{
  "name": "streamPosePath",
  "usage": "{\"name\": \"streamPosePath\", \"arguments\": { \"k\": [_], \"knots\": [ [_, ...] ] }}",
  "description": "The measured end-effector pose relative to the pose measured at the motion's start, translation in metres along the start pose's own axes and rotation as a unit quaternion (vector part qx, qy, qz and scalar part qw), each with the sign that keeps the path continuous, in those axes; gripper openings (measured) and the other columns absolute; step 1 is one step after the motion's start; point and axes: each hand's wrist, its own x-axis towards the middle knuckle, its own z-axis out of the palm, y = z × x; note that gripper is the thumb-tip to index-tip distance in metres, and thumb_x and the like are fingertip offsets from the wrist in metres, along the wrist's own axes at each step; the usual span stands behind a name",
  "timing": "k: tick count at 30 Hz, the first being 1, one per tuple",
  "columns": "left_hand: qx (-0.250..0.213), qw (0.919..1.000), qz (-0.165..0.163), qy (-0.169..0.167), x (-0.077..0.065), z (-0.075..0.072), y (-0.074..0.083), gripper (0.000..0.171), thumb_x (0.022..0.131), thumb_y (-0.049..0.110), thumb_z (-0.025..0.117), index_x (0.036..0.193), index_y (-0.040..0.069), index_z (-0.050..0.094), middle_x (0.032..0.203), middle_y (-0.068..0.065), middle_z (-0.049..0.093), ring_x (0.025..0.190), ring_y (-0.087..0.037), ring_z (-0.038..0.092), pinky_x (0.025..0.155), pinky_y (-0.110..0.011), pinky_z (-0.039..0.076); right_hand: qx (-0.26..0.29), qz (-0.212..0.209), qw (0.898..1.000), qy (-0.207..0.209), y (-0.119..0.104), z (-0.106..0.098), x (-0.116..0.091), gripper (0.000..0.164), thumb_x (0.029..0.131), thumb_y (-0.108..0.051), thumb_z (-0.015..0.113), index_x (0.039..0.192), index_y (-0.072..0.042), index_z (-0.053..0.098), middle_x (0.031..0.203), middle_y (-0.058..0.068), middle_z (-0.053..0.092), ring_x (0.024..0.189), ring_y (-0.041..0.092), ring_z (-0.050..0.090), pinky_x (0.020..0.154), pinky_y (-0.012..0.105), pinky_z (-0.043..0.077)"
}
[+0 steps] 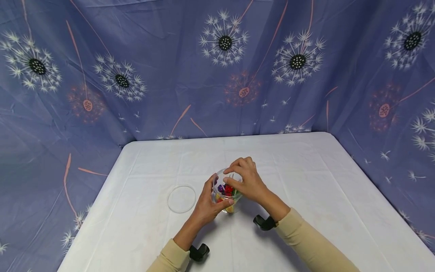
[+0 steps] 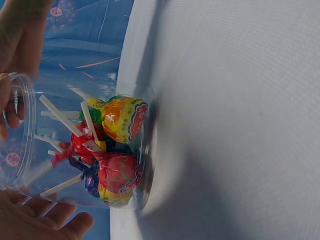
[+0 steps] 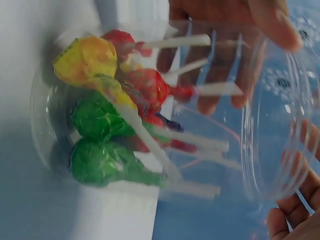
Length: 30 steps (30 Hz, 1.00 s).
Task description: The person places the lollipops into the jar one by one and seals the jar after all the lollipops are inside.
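A clear plastic jar (image 2: 65,200) of wrapped lollipops stands on the white table. My left hand (image 1: 208,204) grips its side, thumb at the near side and fingers round the left. My right hand (image 1: 247,179) is over the jar's mouth, thumb and index finger apart at the opening, with nothing visible between them. Inside, a yellow lollipop (image 2: 122,120), a red lollipop (image 2: 119,172) and green lollipops (image 3: 100,117) lie with heads at the bottom, their white sticks pointing up toward the mouth.
A clear round lid (image 1: 181,211) lies flat on the white table (image 1: 136,234), left of the jar. Behind and beside the table hangs a blue curtain (image 1: 170,68) with a dandelion print.
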Motion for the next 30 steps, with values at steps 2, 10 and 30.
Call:
{"name": "streamPosePath", "arguments": {
  "k": [2, 10, 30],
  "knots": [
    [0.001, 1.0, 0.0, 0.001, 0.0, 0.0, 0.0, 0.101, 0.075, 0.046, 0.076, 0.151, 0.016, 0.017, 0.153, -0.006, 0.028, 0.139, -0.029, 0.033, 0.115, -0.053, 0.027, 0.027, 0.023, 0.999, 0.009, 0.003, -0.005, -0.002, 0.024, 0.083, -0.025, 0.072, 0.105, -0.015, 0.07, 0.104, 0.0, 0.058, 0.099, 0.017, 0.041, 0.086, 0.04, 0.037],
    [0.001, 1.0, -0.004, 0.004, -0.001, 0.001, 0.0, 0.101, 0.074, 0.047, 0.076, 0.151, 0.019, 0.017, 0.154, -0.005, 0.028, 0.14, -0.028, 0.032, 0.115, -0.053, 0.025, 0.098, 0.099, 0.99, 0.0, 0.017, -0.022, -0.018, 0.051, 0.087, -0.024, 0.068, 0.133, -0.017, 0.048, 0.128, 0.005, 0.053, 0.12, 0.025, 0.043, 0.101, 0.049, 0.037],
    [0.014, 0.9999, 0.004, 0.0, -0.001, 0.0, 0.0, 0.099, 0.076, 0.046, 0.075, 0.151, 0.02, 0.017, 0.153, -0.007, 0.028, 0.14, -0.03, 0.032, 0.114, -0.054, 0.027, 0.151, 0.166, 0.964, -0.142, 0.039, -0.007, -0.049, 0.101, 0.069, -0.03, 0.084, 0.149, -0.022, 0.024, 0.148, 0.009, 0.036, 0.136, 0.038, 0.033, 0.107, 0.064, 0.029]
  ]
}}
